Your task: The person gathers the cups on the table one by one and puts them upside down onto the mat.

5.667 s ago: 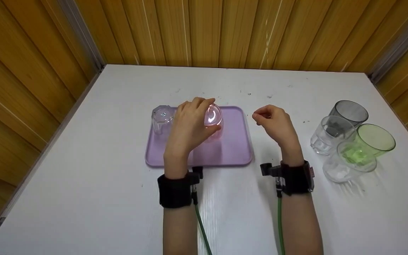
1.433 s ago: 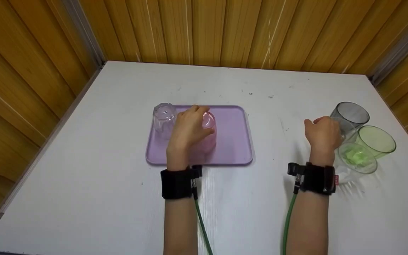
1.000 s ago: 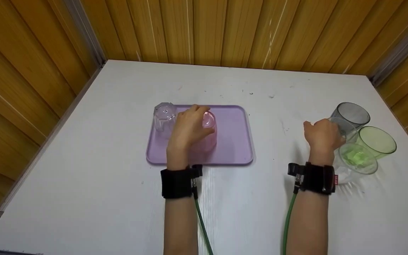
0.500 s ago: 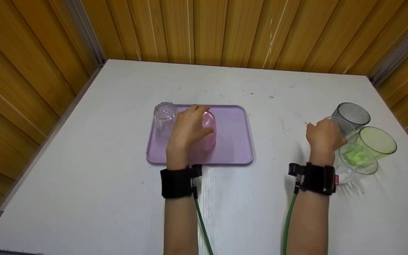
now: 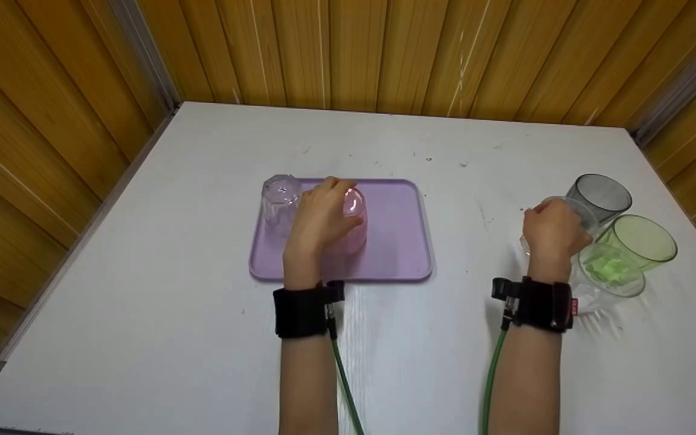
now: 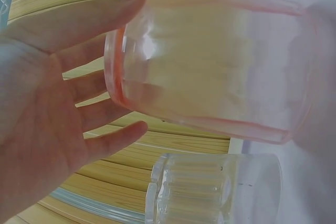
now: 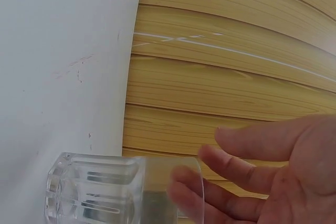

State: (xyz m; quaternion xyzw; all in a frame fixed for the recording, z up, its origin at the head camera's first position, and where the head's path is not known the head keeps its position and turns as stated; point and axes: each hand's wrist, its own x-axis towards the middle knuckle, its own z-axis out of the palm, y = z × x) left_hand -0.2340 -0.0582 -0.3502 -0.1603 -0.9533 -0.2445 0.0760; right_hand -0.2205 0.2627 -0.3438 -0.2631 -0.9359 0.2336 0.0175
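An upside-down pink glass [image 5: 355,234] stands on the purple tray [image 5: 399,241]. My left hand [image 5: 318,226] holds it around its raised base, thumb near and fingers behind in the left wrist view. Left of it on the tray, a clear glass [image 5: 278,199] also stands upside down. At the right, my right hand [image 5: 552,228] has its fingers curled at the rim of an upright clear ribbed glass [image 7: 97,187]. In the right wrist view some fingers [image 7: 186,182] show through its wall, while the thumb stays apart. The hand hides much of this glass in the head view.
Behind and right of my right hand stand a grey glass [image 5: 605,193] and a green glass [image 5: 644,241]. A clear goblet [image 5: 611,272] stands in front of them, close by. The white table [image 5: 142,302] ends at a yellow wood-panel wall [image 5: 348,54].
My right hand has moved right, from beside the tray to the clear ribbed glass, which has just shifted slightly left. My left hand has brought the pink glass a little nearer and left.
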